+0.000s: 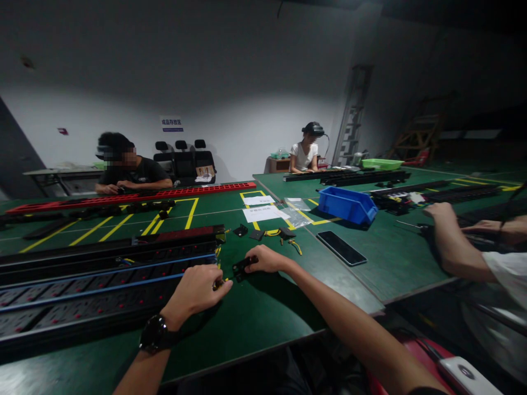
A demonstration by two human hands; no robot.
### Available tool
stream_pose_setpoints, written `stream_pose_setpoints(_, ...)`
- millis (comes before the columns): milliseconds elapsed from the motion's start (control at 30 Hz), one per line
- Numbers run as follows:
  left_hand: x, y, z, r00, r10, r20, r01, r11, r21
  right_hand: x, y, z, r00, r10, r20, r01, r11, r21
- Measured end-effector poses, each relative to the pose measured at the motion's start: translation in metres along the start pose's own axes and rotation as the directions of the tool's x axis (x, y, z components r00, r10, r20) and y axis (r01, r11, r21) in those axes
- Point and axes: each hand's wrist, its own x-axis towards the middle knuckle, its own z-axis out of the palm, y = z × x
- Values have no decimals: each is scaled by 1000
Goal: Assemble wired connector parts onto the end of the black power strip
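Observation:
My left hand [198, 292], with a dark watch on its wrist, is closed at the end of a long black socket strip [123, 304]. Thumb and fingers pinch short yellow and dark wires [222, 282]. To its right my right hand [265, 259] grips a small black plastic piece [239, 269], held just above the green table beside the wire ends. Its fingers partly cover that piece. Other long black strips [123, 252] with red dots and blue edges lie side by side on the left. Whether the wires touch the black piece, I cannot tell.
Beyond my hands lie small black parts [257, 235], yellow wires [295, 247], paper sheets [263, 213] and a phone [341, 248]. A blue bin [346, 206] stands to the right. A co-worker's arm [457, 247] reaches in at right; two people sit across.

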Motion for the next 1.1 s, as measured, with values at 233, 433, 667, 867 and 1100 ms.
stream_pose_setpoints(233, 0, 0, 0, 1000, 11, -7, -11, 1000, -2, -1, -3, -1, 998, 56, -31, -56, 998, 10)
stream_pose_setpoints(433, 0, 0, -1, 1000, 7, -5, -7, 1000, 13, -1, -3, -1, 998, 64, -25, -64, 998, -12)
stream_pose_setpoints(667, 0, 1, -1, 1000, 4, 4, -4, 1000, 14, 0, 0, 1, 998, 59, -17, -59, 998, -8)
stream_pose_setpoints(867, 0, 0, -1, 1000, 13, -1, -13, 1000, 19, 0, 0, 1, 998, 55, -14, -55, 998, -29)
stream_pose_setpoints(1100, -1, -1, 0, 1000, 23, -14, -23, 1000, 8, 0, 0, 1, 999, 55, -4, -55, 998, -34)
